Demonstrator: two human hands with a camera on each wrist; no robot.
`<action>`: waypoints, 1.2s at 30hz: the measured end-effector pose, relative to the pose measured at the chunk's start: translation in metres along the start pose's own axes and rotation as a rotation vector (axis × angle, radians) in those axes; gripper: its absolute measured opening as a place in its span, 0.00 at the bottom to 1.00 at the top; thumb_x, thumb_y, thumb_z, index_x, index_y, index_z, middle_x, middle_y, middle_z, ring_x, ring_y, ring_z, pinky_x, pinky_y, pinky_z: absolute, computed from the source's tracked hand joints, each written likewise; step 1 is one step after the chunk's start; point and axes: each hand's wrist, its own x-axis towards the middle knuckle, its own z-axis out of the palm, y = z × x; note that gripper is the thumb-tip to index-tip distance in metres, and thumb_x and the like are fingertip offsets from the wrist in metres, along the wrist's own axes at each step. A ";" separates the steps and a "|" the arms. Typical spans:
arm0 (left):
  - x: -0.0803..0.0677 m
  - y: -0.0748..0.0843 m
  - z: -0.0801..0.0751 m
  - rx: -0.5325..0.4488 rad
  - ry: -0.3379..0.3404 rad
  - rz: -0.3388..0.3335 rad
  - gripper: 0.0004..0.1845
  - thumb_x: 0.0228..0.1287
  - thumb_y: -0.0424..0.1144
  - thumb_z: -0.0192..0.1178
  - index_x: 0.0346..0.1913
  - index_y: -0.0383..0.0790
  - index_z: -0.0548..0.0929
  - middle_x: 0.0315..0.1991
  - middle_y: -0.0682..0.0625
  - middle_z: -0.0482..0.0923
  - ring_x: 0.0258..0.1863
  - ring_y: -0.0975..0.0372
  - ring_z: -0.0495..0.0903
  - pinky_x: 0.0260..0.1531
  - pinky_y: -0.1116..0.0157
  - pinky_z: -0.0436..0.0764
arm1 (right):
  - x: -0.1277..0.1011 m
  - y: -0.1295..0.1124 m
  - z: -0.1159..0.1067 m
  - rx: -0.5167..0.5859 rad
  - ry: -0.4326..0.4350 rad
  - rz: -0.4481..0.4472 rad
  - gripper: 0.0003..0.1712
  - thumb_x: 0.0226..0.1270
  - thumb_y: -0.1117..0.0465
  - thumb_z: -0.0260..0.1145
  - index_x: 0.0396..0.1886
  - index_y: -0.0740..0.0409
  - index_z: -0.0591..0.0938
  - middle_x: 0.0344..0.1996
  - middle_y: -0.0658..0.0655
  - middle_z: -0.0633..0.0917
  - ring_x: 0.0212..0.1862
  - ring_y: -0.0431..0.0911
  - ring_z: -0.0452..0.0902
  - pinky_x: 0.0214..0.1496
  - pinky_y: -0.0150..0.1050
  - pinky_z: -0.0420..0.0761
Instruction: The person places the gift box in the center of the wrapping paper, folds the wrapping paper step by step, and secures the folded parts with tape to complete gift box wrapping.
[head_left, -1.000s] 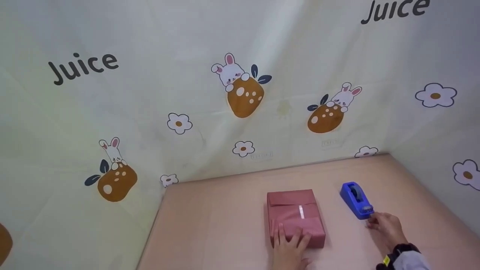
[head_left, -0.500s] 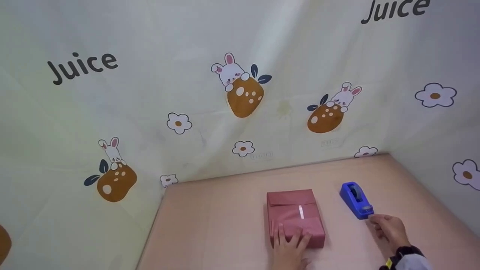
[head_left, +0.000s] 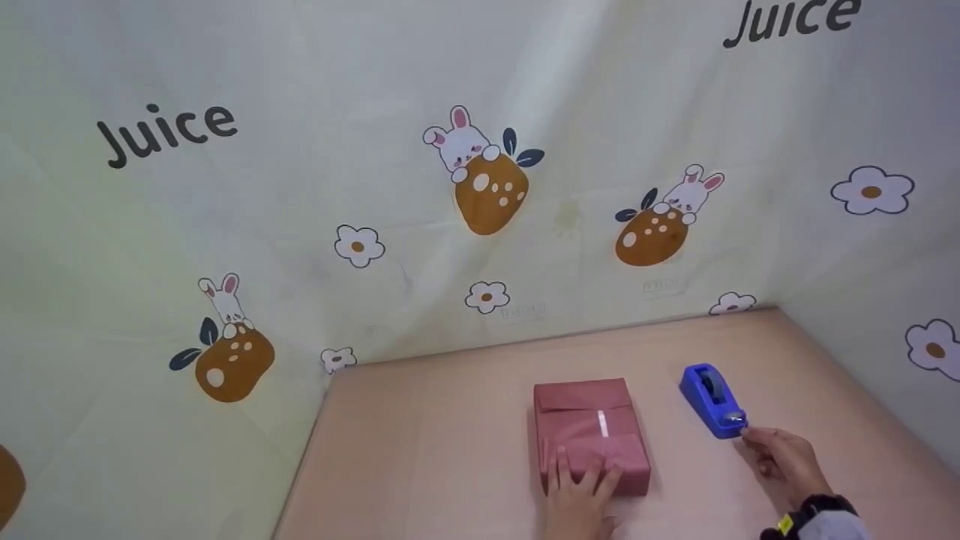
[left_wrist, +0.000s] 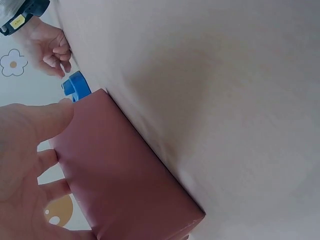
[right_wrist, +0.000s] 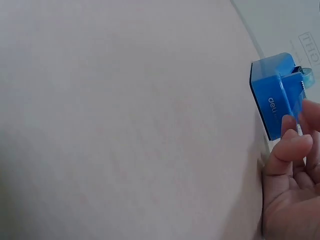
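Note:
A flat box wrapped in dusky red paper (head_left: pixel 566 427) lies on the table, with a short strip of clear tape (head_left: pixel 603 424) on its top. My left hand (head_left: pixel 576 506) rests on the near end of the box, fingers spread straight over it; the left wrist view shows the thumb (left_wrist: pixel 57 117) along its edge. To the right stands a blue tape dispenser (head_left: pixel 706 397), marked "deli" on its side in the right wrist view. At its cutter end, my right hand (head_left: pixel 787 459) pinches a small clear bit of tape (right_wrist: pixel 299 129), partly hidden by the fingers.
The pink-beige table covering (head_left: pixel 420 442) runs back to a pale printed curtain (head_left: pixel 420 165) with rabbits, fruit and flowers. The curtain encloses the table at the back and on both sides. A dark band (head_left: pixel 816 508) is on the right wrist.
My right hand has shifted slightly right, its fingertips staying at the dispenser's cutter end. The left hand, the box and the dispenser hold their places.

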 end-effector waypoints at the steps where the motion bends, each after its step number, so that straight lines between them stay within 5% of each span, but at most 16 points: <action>1: 0.000 0.000 0.000 0.007 0.012 0.002 0.38 0.44 0.65 0.61 0.61 0.68 0.62 0.59 0.63 0.67 0.57 0.43 0.68 0.52 0.51 0.72 | 0.000 0.000 0.000 0.004 -0.007 -0.006 0.11 0.53 0.51 0.68 0.30 0.52 0.84 0.21 0.47 0.78 0.27 0.42 0.69 0.29 0.34 0.70; 5: -0.001 0.000 0.001 0.038 0.076 0.013 0.38 0.41 0.66 0.62 0.60 0.67 0.64 0.58 0.63 0.68 0.55 0.44 0.70 0.50 0.52 0.73 | -0.001 0.002 -0.002 0.006 -0.026 -0.026 0.11 0.53 0.51 0.69 0.32 0.51 0.84 0.22 0.47 0.79 0.26 0.41 0.69 0.28 0.34 0.69; 11: 0.001 0.000 -0.002 0.000 -0.024 0.001 0.37 0.46 0.65 0.59 0.62 0.67 0.61 0.61 0.62 0.65 0.58 0.43 0.67 0.54 0.51 0.71 | -0.001 -0.001 0.001 -0.079 0.013 -0.050 0.15 0.56 0.54 0.66 0.39 0.58 0.82 0.22 0.47 0.80 0.25 0.43 0.71 0.26 0.35 0.70; 22: 0.000 -0.002 0.000 0.015 -0.056 0.013 0.37 0.46 0.66 0.58 0.63 0.67 0.62 0.62 0.62 0.66 0.58 0.42 0.67 0.53 0.50 0.71 | 0.006 0.000 0.015 -0.243 0.012 -0.141 0.11 0.56 0.63 0.60 0.39 0.63 0.73 0.18 0.48 0.76 0.18 0.42 0.68 0.19 0.35 0.68; 26: 0.000 -0.002 0.002 0.010 -0.024 0.007 0.37 0.45 0.65 0.60 0.62 0.67 0.63 0.61 0.62 0.66 0.57 0.42 0.68 0.52 0.51 0.72 | 0.006 0.000 0.018 -0.233 -0.009 -0.163 0.10 0.56 0.66 0.58 0.38 0.64 0.70 0.18 0.48 0.75 0.17 0.41 0.66 0.18 0.34 0.68; 36: 0.000 -0.002 0.007 0.062 0.086 0.024 0.36 0.42 0.64 0.63 0.59 0.67 0.65 0.57 0.62 0.69 0.54 0.44 0.70 0.52 0.52 0.71 | 0.000 -0.008 0.020 -0.183 -0.009 -0.060 0.15 0.55 0.69 0.57 0.42 0.70 0.67 0.15 0.50 0.72 0.18 0.41 0.67 0.21 0.34 0.67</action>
